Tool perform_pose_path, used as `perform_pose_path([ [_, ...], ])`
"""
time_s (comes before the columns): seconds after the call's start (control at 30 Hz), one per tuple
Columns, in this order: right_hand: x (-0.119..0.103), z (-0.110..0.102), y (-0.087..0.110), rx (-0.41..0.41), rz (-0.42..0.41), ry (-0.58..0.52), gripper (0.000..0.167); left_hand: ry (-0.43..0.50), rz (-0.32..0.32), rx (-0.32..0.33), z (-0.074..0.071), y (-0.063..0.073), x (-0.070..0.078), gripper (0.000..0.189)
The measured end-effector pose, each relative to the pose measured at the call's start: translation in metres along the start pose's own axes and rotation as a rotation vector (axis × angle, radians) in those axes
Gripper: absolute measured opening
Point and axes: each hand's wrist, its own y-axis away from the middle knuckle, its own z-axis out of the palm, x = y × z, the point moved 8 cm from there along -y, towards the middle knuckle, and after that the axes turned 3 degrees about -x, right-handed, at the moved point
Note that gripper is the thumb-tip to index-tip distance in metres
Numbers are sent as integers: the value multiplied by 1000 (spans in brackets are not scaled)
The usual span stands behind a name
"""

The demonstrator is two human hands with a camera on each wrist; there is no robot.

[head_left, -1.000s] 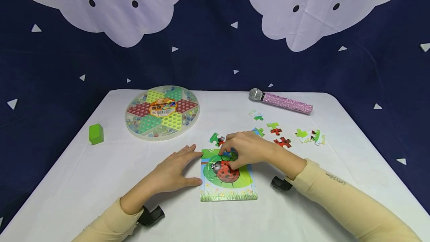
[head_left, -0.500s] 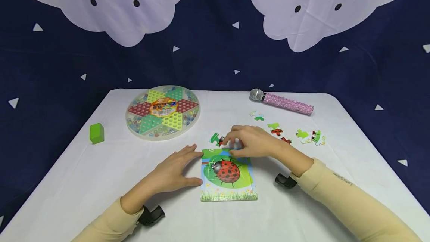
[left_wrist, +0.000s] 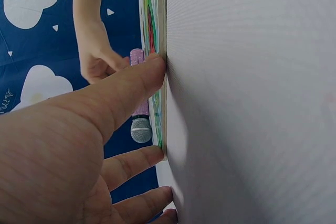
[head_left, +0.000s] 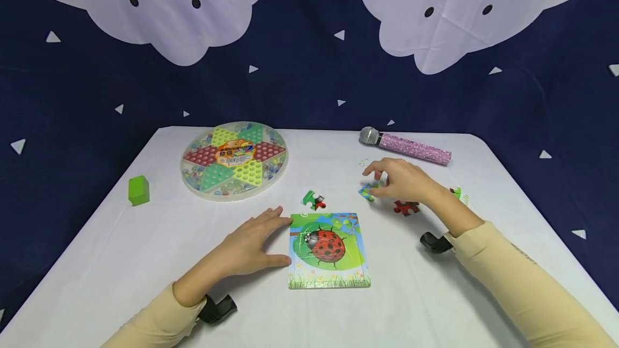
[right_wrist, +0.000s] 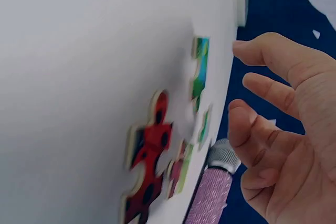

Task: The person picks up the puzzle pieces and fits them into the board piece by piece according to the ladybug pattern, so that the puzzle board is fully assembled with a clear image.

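A ladybug jigsaw board (head_left: 329, 278) lies flat on the white table. My left hand (head_left: 242, 246) touches its left edge with straight thumb and index finger, also visible where the thumb (left_wrist: 121, 93) meets the board's side. My right hand (head_left: 403, 179) hovers, fingers loosely bent, over a blue-and-green puzzle piece (head_left: 366, 192). In the right wrist view the fingers are apart from that piece (right_wrist: 200, 69) and hold nothing. A red spotted piece (right_wrist: 149, 156) lies below the hand. A green, black and red piece (head_left: 314, 200) lies just behind the board.
A round Chinese checkers set (head_left: 234, 162) with marbles stands at the back left. A green block (head_left: 138, 190) is at the far left. A pink glitter microphone (head_left: 406, 146) lies at the back right. More pieces, one green and white (head_left: 456, 192), are partly hidden by the right arm.
My right hand has left the board's upper right corner and moved right and back over the loose pieces. The left hand stays at the board's edge.
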Motion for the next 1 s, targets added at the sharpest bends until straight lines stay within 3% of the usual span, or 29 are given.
perform_pose_path([
  [0.33, 16, 10, 2, -84, 37, -17, 53, 3, 0, 2, 0, 1, -1, 84],
  [1.0, 18, 17, -1, -77, 42, 32, 53, 6, 6, 2, 0, 1, 0, 83],
])
